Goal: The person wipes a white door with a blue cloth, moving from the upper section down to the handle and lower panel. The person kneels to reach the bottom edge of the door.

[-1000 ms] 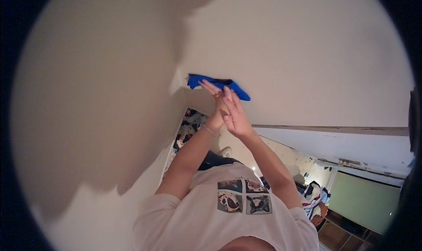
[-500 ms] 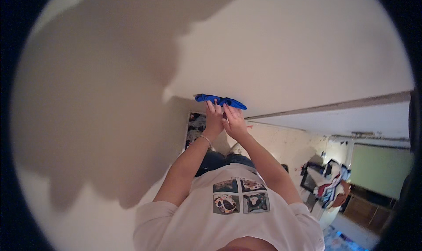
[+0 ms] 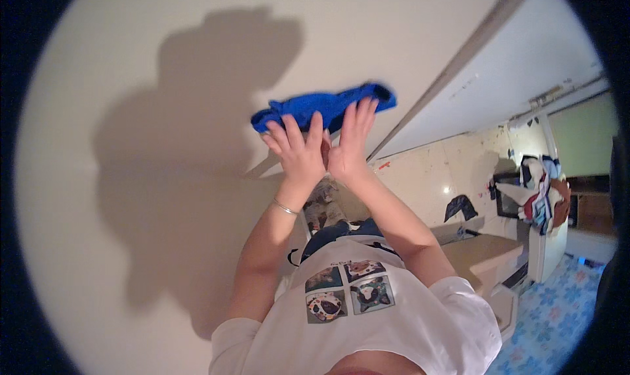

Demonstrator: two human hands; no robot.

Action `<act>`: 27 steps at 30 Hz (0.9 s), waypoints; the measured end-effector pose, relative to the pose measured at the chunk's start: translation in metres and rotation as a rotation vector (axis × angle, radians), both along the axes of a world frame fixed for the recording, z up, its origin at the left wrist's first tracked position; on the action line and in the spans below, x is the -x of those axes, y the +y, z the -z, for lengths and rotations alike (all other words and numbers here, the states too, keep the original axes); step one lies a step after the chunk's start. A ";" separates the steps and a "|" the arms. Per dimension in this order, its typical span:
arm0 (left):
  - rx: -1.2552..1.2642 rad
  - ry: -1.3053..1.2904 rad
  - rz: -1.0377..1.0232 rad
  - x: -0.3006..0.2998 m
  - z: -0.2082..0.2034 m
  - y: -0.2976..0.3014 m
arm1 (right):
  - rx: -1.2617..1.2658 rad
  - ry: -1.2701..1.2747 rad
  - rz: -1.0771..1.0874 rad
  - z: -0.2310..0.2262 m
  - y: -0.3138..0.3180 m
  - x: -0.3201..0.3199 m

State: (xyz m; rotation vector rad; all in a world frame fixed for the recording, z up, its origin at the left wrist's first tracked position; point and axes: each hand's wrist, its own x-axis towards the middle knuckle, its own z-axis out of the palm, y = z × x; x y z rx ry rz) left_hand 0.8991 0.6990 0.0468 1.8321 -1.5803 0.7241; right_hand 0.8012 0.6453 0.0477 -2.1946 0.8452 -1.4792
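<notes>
A blue cloth (image 3: 314, 106) lies against the pale wall (image 3: 367, 33), stretched crosswise in front of me. My left hand (image 3: 303, 159) presses on its left half with the fingers spread. On the right half, the outstretched fingers of my right hand (image 3: 348, 153) rest flat. The two hands come close together near the thumbs, and both arms reach up and forward. Neither hand's fingers wrap round the cloth. Part of its lower edge is hidden behind the fingers.
To the right, a brown edge strip (image 3: 453, 66) borders a whitish panel (image 3: 499, 92). Further right are a black bag-like thing (image 3: 461, 207), a tan tabletop (image 3: 485, 251), a heap of clothes (image 3: 541, 194) and a blue flowered floor covering (image 3: 551, 316).
Both hands and the cloth have moved up in the picture. The cloth shows broader, and my fingers are spread wider. The view has turned, shifting the strip and the room at right.
</notes>
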 end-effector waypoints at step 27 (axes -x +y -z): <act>-0.350 -0.375 0.023 0.014 -0.047 -0.031 | -0.167 -0.136 0.190 -0.033 -0.014 0.014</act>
